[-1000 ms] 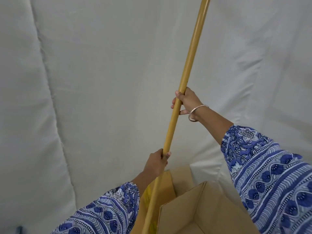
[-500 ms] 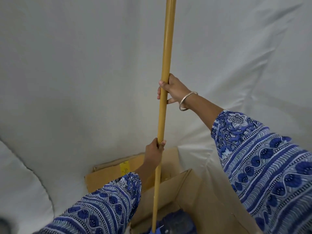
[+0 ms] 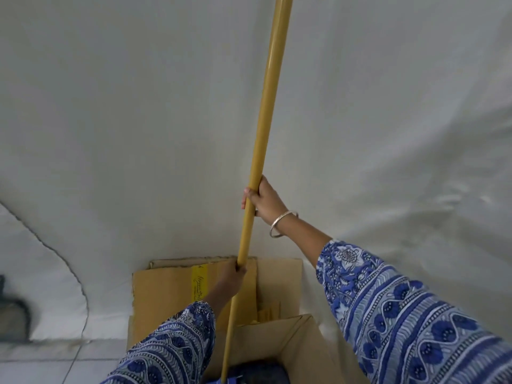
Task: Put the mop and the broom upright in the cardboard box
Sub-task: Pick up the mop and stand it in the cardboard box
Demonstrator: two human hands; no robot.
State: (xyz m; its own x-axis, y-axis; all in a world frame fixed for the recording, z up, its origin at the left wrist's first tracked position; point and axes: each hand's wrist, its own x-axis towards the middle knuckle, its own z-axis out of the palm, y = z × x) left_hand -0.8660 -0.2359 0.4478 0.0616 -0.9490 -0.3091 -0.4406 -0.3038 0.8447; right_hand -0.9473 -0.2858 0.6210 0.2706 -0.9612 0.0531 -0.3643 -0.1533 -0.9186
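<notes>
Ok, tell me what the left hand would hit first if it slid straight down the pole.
Likely the dark mop head inside the cardboard box. The left hand grips the yellow pole above the box opening; nothing else shows between, though depth is unclear.

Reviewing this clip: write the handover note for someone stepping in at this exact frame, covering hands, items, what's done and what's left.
Left hand: closed around the yellow pole, low on it.
Right hand: closed on the same pole, higher up.
The pole stands nearly upright, its lower end down inside the open cardboard box, where a dark blue head shows; mop or broom, I cannot tell.
Flattened cardboard leans on the white sheet behind the box.
Done: one tool is in the box, both hands holding it.
Left: settle and release it, then add the second tool, which is out of view.
</notes>
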